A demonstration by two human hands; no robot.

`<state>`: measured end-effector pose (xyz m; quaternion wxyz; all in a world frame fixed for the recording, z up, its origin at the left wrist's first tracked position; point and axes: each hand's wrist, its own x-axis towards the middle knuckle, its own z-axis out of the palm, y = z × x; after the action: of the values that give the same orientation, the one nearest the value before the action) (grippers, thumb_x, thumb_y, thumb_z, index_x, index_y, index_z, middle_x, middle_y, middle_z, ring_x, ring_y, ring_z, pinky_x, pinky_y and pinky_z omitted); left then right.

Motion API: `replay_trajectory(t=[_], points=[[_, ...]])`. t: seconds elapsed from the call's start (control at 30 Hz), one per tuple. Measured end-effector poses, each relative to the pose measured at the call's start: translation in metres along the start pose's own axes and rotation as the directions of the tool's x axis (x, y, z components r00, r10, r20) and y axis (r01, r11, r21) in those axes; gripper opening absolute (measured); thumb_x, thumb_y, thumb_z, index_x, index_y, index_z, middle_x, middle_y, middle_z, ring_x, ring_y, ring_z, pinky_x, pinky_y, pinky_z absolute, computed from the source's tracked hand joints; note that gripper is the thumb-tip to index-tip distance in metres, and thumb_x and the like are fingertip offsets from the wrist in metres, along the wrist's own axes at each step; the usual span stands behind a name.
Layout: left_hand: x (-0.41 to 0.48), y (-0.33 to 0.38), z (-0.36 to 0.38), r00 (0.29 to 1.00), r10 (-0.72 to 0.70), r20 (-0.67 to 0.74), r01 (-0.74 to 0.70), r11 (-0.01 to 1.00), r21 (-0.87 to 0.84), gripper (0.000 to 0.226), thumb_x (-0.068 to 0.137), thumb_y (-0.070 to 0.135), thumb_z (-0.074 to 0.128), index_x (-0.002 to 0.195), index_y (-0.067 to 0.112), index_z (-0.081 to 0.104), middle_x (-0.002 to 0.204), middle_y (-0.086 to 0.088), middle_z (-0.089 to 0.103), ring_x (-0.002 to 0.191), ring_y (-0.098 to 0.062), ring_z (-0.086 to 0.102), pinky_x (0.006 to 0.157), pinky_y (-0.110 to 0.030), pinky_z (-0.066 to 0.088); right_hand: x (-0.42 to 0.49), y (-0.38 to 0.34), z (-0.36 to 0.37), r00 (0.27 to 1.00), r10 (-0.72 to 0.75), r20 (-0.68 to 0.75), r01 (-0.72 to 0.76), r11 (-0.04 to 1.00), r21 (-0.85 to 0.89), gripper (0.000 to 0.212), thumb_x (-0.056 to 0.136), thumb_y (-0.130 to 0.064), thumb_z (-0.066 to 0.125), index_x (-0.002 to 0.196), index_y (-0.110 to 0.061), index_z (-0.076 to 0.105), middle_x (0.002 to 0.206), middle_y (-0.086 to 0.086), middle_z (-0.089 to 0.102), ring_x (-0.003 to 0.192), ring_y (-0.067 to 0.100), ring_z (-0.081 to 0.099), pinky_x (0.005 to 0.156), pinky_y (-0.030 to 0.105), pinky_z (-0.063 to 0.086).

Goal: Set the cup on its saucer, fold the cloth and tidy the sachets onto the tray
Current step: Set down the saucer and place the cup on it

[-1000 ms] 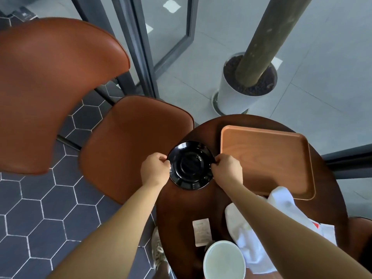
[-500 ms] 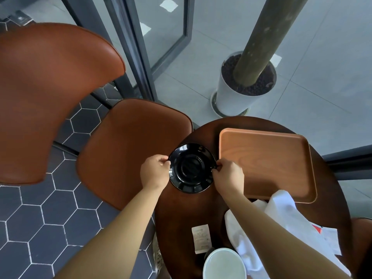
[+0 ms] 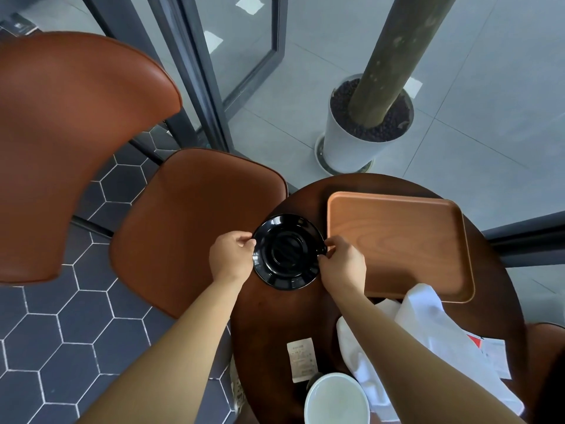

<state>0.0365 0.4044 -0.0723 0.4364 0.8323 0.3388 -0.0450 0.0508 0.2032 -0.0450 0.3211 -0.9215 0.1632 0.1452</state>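
I see the saucer (image 3: pixel 288 251) right between my two hands. My left hand (image 3: pixel 231 259) pinches its left rim, with the fingers curled in tight. My right hand (image 3: pixel 343 262) pinches its right rim the same way, thumb and fingers closed on the edge. So both hands hold the saucer at once.

The saucer is black and shiny and round. It has a ring dip in the middle, and nothing sits in it. It is on the round dark table (image 3: pixel 269 325), near the far left edge, or just above it; I cannot tell if it touches the wood.

Just beside the saucer, on its right, lies the tray (image 3: pixel 397 243). It is light brown wood with soft corners and a low rim. My right hand is close to its left edge.

The cup (image 3: pixel 336 400) is white and I look straight down into it. It stands at the near edge of the table, well apart from the saucer and near my right arm.

The cloth (image 3: pixel 428 325) is white and all bunched up. It lies under my right arm and its far tip rests on the near rim of the tray.

One pale sachet (image 3: pixel 301 359) lies flat just beside the cup. More paper packets (image 3: pixel 492 353), white with a bit of red, peek out from the right side of the cloth.
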Motion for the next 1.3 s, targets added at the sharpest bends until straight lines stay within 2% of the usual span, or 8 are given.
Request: replay_trajectory(t=[0.37,0.57,0.77,0.93,1.07,1.17,1.23,1.3], points=[[-0.001,-0.001,-0.003,0.998,0.000,0.066,-0.003,0.999,0.039,0.021,0.090,0.022,0.066,0.109,0.017,0.073,0.105,-0.001,0.074,0.097,-0.018,0.068,0.080,-0.027,0.046,0.000,-0.001,-0.001,0.999,0.042,0.022,-0.042,0.999,-0.002,0.032,0.085,-0.010,0.062,0.116,-0.016,0.066,0.101,0.006,0.070,0.094,0.027,0.063,0.077,0.029,0.046],[-0.021,-0.003,-0.013,0.986,0.111,0.123,-0.132,0.975,0.179,0.031,0.095,0.026,0.060,0.124,0.017,0.062,0.112,-0.001,0.066,0.102,-0.019,0.062,0.081,-0.026,0.041,-0.007,-0.002,-0.009,0.999,0.038,0.021,-0.038,0.999,-0.012,0.030,0.090,-0.018,0.063,0.119,-0.014,0.064,0.106,0.009,0.070,0.099,0.029,0.063,0.084,0.034,0.051],[-0.063,-0.009,-0.023,0.973,0.180,0.145,-0.214,0.937,0.275,0.038,0.094,0.025,0.060,0.131,0.018,0.058,0.117,-0.004,0.060,0.093,-0.019,0.063,0.077,-0.035,0.053,-0.032,0.002,-0.028,0.999,-0.036,0.014,0.036,0.999,-0.036,0.028,0.090,-0.019,0.061,0.117,-0.015,0.065,0.103,0.007,0.069,0.097,0.027,0.063,0.082,0.034,0.051],[-0.104,-0.020,-0.027,0.921,0.326,0.212,-0.387,0.823,0.415,0.038,0.091,0.023,0.063,0.128,0.014,0.061,0.113,-0.006,0.062,0.099,-0.025,0.063,0.083,-0.041,0.052,-0.070,0.005,-0.043,0.986,-0.167,-0.019,0.166,0.984,-0.067,0.022,0.088,-0.019,0.063,0.107,-0.013,0.070,0.097,0.003,0.067,0.087,0.024,0.063,0.075,0.032,0.049],[-0.127,-0.033,-0.025,0.832,0.450,0.325,-0.555,0.670,0.494,0.035,0.085,0.020,0.070,0.119,0.014,0.066,0.101,-0.005,0.063,0.089,-0.025,0.061,0.072,-0.040,0.051,-0.102,0.011,-0.057,0.996,-0.092,-0.009,0.093,0.993,0.078,0.018,0.087,-0.025,0.066,0.104,-0.019,0.072,0.082,-0.012,0.067,0.080,0.010,0.062,0.065,0.018,0.041],[-0.138,-0.047,-0.021,0.762,0.511,0.397,-0.646,0.569,0.509,0.035,0.080,0.019,0.075,0.114,0.013,0.068,0.103,-0.009,0.064,0.092,-0.028,0.061,0.071,-0.042,0.053,-0.134,0.025,-0.066,0.997,-0.042,-0.072,0.052,0.989,0.142,0.015,0.087,-0.028,0.067,0.101,-0.027,0.071,0.075,-0.023,0.062,0.074,-0.005,0.060,0.060,0.004,0.038],[-0.142,-0.058,-0.017,0.729,0.528,0.435,-0.682,0.513,0.521,0.037,0.082,0.021,0.074,0.117,0.011,0.066,0.113,-0.014,0.063,0.104,-0.032,0.061,0.079,-0.045,0.055,-0.157,0.039,-0.070,0.996,0.006,-0.086,0.009,0.985,0.173,0.012,0.089,-0.029,0.067,0.100,-0.030,0.071,0.075,-0.023,0.063,0.079,-0.010,0.060,0.059,0.004,0.040],[-0.147,-0.067,-0.012,0.710,0.536,0.456,-0.700,0.467,0.540,0.040,0.087,0.025,0.070,0.123,0.010,0.063,0.126,-0.020,0.060,0.120,-0.036,0.055,0.095,-0.049,0.052,-0.179,0.056,-0.073,0.995,0.064,-0.076,-0.047,0.976,0.212,0.012,0.089,-0.029,0.067,0.100,-0.030,0.071,0.078,-0.018,0.067,0.079,-0.004,0.062,0.061,0.007,0.040]])
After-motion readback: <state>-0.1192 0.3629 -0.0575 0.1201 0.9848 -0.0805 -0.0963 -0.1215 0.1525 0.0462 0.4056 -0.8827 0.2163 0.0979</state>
